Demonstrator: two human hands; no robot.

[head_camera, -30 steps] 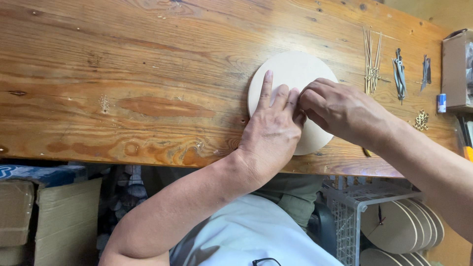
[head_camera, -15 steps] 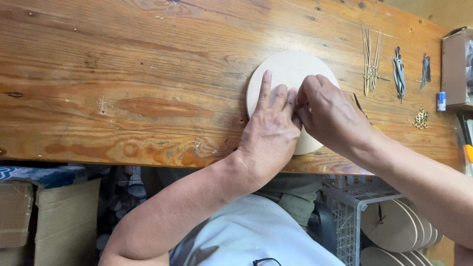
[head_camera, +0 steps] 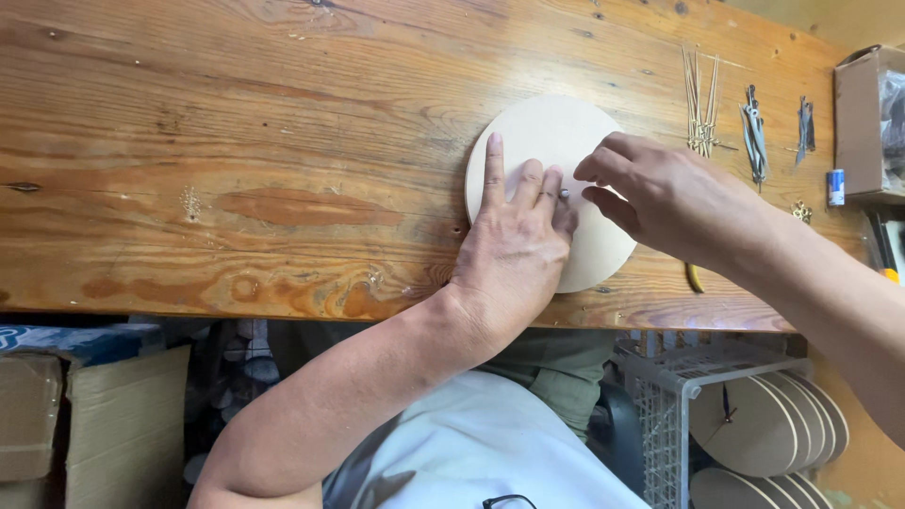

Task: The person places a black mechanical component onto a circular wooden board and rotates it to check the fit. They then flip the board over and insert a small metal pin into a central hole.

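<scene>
Far to my left, below the table edge, sit cardboard boxes [head_camera: 85, 415]. The wooden table [head_camera: 236, 141] stretches across in front of me, its grain knotted and worn.

My left hand [head_camera: 514, 250] lies flat and open on the pale round disc [head_camera: 551, 132], fingers stretched forward and pressing it down on the table near the front edge. Right at my left fingertips, near the middle of the disc, a small dark metal piece [head_camera: 564, 193] shows; I cannot tell exactly what it is.

My right hand [head_camera: 674, 203] comes in from the right, above the disc's right side, fingers curled with the tips pinched toward that small piece. Whether I actually grip it, I cannot tell.

Just beyond my right hand lies a bundle of thin sticks [head_camera: 700, 104], then a few small metal parts [head_camera: 754, 132], and a cardboard box [head_camera: 867, 123] at the table's far right. Below the table on the right stands a white wire rack [head_camera: 674, 405] holding more round discs [head_camera: 764, 424] on edge.
</scene>
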